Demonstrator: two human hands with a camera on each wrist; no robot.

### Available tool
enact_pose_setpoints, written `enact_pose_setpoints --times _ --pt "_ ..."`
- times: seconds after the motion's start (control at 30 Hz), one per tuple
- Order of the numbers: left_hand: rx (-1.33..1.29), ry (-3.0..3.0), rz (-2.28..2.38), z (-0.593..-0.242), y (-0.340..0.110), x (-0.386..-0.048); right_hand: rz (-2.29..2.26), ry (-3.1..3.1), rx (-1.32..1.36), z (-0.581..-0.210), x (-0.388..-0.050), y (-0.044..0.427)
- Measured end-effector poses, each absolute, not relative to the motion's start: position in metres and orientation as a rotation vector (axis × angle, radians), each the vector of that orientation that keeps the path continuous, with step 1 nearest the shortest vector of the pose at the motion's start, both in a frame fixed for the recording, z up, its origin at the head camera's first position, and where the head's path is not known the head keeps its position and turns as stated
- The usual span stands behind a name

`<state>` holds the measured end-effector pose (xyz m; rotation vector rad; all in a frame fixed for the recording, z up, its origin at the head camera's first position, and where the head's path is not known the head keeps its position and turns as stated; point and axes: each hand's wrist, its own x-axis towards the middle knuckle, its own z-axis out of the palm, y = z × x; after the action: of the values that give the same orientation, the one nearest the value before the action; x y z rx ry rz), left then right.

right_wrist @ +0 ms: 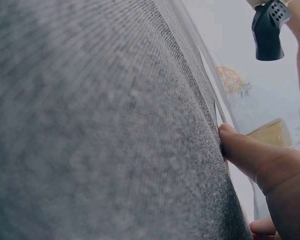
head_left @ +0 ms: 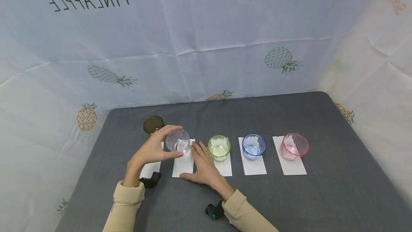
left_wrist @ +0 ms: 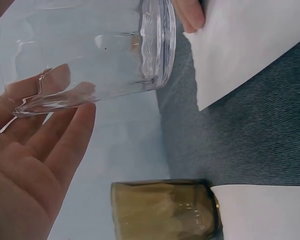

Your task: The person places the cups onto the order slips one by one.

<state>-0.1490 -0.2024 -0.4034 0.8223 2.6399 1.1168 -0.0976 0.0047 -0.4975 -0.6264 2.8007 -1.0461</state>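
My left hand (head_left: 153, 148) grips a clear glass cup (head_left: 176, 139) between thumb and fingers. In the left wrist view the glass cup (left_wrist: 85, 55) hangs above the table, its thick base towards the paper. Below it lies a white paper sheet (head_left: 181, 165). My right hand (head_left: 204, 165) rests along that sheet's right side, thumb near the bottom corner and fingertips near the top. The right wrist view shows the thumb (right_wrist: 250, 152) touching the paper's edge. A brown glass cup (head_left: 153, 124) stands just beyond the left hand.
To the right, a green glass cup (head_left: 219, 147), a blue glass cup (head_left: 254, 146) and a pink glass cup (head_left: 294, 146) each stand on white paper. Another paper sheet (head_left: 150, 169) lies partly beneath the left forearm. Grey cloth covers the table (head_left: 334, 189), with pineapple-print curtains (head_left: 206, 17) behind it.
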Motion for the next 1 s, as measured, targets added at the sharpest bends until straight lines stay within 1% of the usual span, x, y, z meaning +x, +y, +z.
enact_pose_setpoints --times 0.67,1.0 --pt "0.805 2.603 1.134 -0.437 -0.210 -0.144 -1.045 2.815 -0.624 -0.501 -0.097 0.004" --pt "0.798 2.600 1.139 -0.447 -0.208 -0.144 -1.034 2.819 -0.625 -0.506 -0.097 0.006"
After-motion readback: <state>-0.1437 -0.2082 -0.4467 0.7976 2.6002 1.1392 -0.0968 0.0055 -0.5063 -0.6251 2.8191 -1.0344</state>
